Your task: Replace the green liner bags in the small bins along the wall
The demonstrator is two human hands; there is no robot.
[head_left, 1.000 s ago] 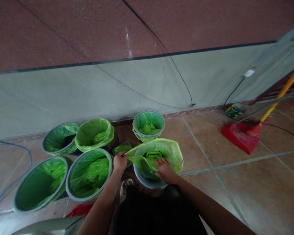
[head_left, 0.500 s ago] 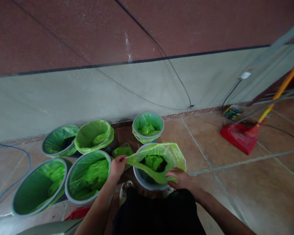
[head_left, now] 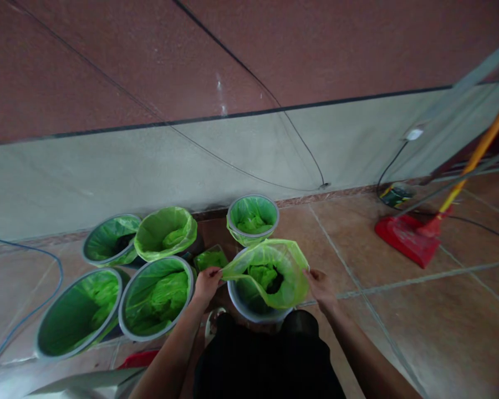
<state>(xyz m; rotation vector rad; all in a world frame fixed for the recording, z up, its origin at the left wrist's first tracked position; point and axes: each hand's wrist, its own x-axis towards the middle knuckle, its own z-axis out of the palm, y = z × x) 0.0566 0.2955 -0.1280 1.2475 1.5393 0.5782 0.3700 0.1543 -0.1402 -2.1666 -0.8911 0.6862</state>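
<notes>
A translucent green bin bag (head_left: 293,260) stands partly inside a grey bin (head_left: 249,316) in front of my feet, its mouth spread above the rim. My left hand (head_left: 208,284) pinches a pulled-out corner of the bag on the left. At the bag's right edge, my right hand (head_left: 319,285) grips the plastic between thumb and fingers. Crumpled green plastic and a dark patch show down inside the bag. Just behind stands a smaller bin (head_left: 253,202) lined with the same green plastic.
Several green-lined bins, among them a large one (head_left: 45,343), cluster on the left. A small green-lined container (head_left: 211,259) sits between them and my bin. To the right are a red dustpan (head_left: 407,241), a tin (head_left: 397,194) and cables by the wall. A blue hose (head_left: 60,271) lies far left.
My right hand has shifted from the bag's near edge to its right side, and the mouth is rounder. My left hand keeps its corner. The view has tilted slightly.
</notes>
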